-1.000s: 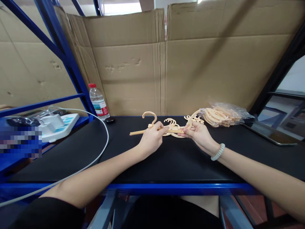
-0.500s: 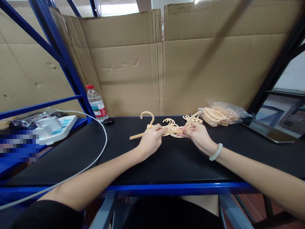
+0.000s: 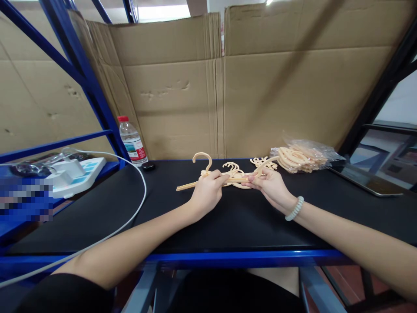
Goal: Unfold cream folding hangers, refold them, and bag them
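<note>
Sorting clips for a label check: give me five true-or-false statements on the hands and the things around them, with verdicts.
1. The left hand holds a hanger. True.
2. The right hand is empty. False: its fingers pinch a curved pale part.
3. The bottle has a red cap. True.
4. The bracelet is on the left wrist. False: it is on the right wrist.
5. The bag of pale pieces lies beside the bottle. False: it lies on the right side of the table, well away from the bottle.
</note>
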Demonstrator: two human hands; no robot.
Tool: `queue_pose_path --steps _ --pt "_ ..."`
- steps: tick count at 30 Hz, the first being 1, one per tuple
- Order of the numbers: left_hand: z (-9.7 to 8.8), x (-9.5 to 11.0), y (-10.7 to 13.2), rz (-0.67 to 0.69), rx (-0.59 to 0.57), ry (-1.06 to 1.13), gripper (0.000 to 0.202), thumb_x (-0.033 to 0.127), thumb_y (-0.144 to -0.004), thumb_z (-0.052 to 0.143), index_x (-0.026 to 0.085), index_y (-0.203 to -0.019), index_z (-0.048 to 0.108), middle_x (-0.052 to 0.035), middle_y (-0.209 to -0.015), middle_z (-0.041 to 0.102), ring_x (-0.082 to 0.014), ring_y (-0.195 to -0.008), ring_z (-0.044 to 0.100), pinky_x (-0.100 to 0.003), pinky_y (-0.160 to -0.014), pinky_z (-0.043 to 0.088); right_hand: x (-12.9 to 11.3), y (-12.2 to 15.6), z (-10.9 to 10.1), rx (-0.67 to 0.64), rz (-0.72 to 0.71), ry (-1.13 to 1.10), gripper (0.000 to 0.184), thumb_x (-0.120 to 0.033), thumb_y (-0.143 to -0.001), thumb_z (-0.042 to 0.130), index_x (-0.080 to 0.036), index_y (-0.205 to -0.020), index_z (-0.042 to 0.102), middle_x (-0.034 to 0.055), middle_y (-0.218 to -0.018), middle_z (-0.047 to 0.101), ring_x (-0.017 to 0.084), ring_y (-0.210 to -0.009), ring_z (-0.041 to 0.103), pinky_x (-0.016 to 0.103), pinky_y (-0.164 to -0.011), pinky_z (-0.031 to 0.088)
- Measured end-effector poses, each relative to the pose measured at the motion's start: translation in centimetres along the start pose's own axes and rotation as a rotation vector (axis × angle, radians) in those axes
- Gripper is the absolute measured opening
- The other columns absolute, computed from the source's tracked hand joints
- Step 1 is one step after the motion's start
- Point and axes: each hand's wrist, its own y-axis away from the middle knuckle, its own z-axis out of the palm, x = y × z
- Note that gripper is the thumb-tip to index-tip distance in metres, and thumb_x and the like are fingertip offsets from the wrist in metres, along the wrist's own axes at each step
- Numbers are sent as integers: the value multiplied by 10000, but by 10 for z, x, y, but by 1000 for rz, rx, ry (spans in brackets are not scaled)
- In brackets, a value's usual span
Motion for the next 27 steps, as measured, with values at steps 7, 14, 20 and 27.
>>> queue_pose_path --steps 7,14,20,27 --pt "-1 1 -1 -38 -17 15 347 30 -851 463 202 -1052 687 -46 -914 658 -190 -845 625 -310 -770 493 -3 -1 0 -13 27 -63 358 -265 -493 877 -161 -634 565 44 -747 686 213 -788 693 374 -815 586" --pt "-5 2 -2 -82 -84 -12 327 109 -900 450 225 -1123 658 -48 -940 655 -201 -853 619 -303 -719 496 -27 -15 -24 -139 186 33 122 -205 -616 713 -158 -685 625 62 -802 698 198 -787 661 316 -675 550" --pt "-9 5 1 -92 -160 -42 276 236 -945 433 251 -1105 657 -50 -973 653 -215 -869 623 -287 -644 487 -70 -31 -73 -322 181 422 248 -318 -595 775 -178 -763 659 3 -715 637 93 -568 545 241 -549 468" --pt "-7 17 5 12 -260 4 283 255 -948 440 217 -1157 628 -67 -1065 650 -223 -909 641 -308 -683 519 -88 -36 -103 -626 246 849 313 -349 -644 749 -144 -867 670 23 -709 655 142 -665 620 274 -643 500"
